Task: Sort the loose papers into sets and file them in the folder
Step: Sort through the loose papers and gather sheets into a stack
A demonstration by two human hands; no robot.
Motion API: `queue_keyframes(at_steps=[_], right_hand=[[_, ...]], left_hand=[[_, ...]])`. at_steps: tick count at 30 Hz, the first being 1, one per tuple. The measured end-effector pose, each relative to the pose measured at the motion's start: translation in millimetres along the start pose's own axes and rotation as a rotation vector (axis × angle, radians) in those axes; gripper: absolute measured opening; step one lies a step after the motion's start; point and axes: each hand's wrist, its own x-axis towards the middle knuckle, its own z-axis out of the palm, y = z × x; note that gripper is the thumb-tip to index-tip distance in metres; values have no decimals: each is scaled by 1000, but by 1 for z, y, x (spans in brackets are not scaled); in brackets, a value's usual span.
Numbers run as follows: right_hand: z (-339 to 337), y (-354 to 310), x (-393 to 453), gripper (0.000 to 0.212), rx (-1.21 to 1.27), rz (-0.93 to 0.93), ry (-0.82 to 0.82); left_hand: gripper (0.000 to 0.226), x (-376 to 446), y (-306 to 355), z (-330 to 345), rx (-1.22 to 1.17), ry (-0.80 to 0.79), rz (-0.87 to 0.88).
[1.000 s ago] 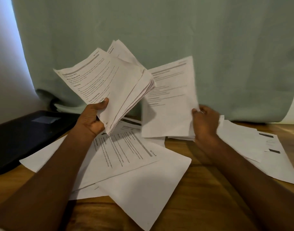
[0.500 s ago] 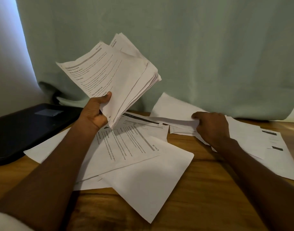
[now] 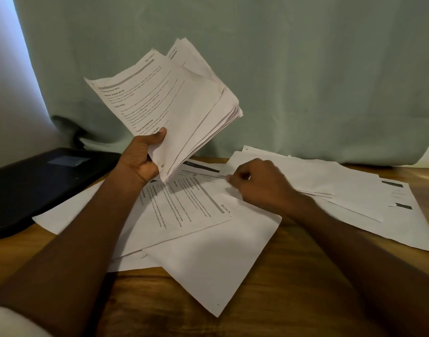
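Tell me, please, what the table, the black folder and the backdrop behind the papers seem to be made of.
Table: apparently wood or wood veneer, brown, with visible grain and a soft sheen.
Black folder: probably plastic or faux leather, smooth and matte; the dim light leaves it open.
Backdrop: pale green woven cloth, matte, hanging in soft folds.

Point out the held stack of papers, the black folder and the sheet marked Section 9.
stack of papers (image 3: 184,98): head view, top printed page.
black folder (image 3: 38,181): head view, cover.
Section 9 sheet (image 3: 184,212): head view, printed face.
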Motion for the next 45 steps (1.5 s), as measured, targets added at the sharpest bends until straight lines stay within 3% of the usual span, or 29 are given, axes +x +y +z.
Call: queue_keyframes(at_steps=[2, 4, 7, 12, 16, 19, 21, 24, 25, 27, 29, 30, 32, 35, 37, 39, 42, 43, 45], right_hand=[[11, -23, -9, 61, -45, 25, -204], [16, -36, -15, 73, -202, 42, -308], [15, -41, -20, 68, -319, 43, -356], [18, -33, -14, 59, -175, 144, -318], [21, -17, -5, 40, 166, 241, -276], [12, 0, 5, 19, 433, 244, 17], [1, 11, 13, 8, 764, 263, 257], [-18, 27, 19, 29, 1198, 411, 461], [-19, 36, 21, 37, 1319, 491, 425], [-16, 43, 18, 49, 1457, 616, 112], [-9, 34, 9, 54, 1333, 680, -198], [-5, 30, 9, 51, 1242, 686, -241], [-2, 22, 13, 39, 1176, 633, -94], [-11, 26, 26, 21, 1285, 497, 329], [-15, 38, 30, 21, 1346, 449, 486], [-12, 45, 27, 36, 1356, 471, 366], [-5, 37, 12, 47, 1142, 552, -138], [-4, 34, 11, 43, 1083, 538, -174], [-5, 30, 12, 35, 1039, 459, -10]], left_hand=[[57, 0, 0, 0, -10, -9, -1], [60, 0, 2, 0, -15, -2, 3], [56, -2, 3, 4, 0, 20, 16], [54, -5, 5, 10, 34, -20, 36], [51, -7, 6, 14, 37, -47, 46], [53, -4, 6, 13, -3, -69, 51], [55, -3, 6, 11, -39, -71, 35], [54, -2, 3, 12, -48, -80, -6], [54, -1, 2, 12, -43, -79, -11], [53, -2, -3, 14, -30, -89, -13], [54, -1, -7, 13, -16, -99, -18], [55, 0, -10, 12, -4, -102, -23], [56, 2, -13, 10, 20, -82, -40], [50, 3, -15, 9, 34, -51, -53], [49, 2, -15, 11, 33, -47, -53], [48, 1, -16, 12, 36, -45, -58], [48, 1, -17, 10, 39, -50, -50], [48, 1, -16, 11, 43, -45, -46], [46, 2, -15, 10, 42, -42, -40]])
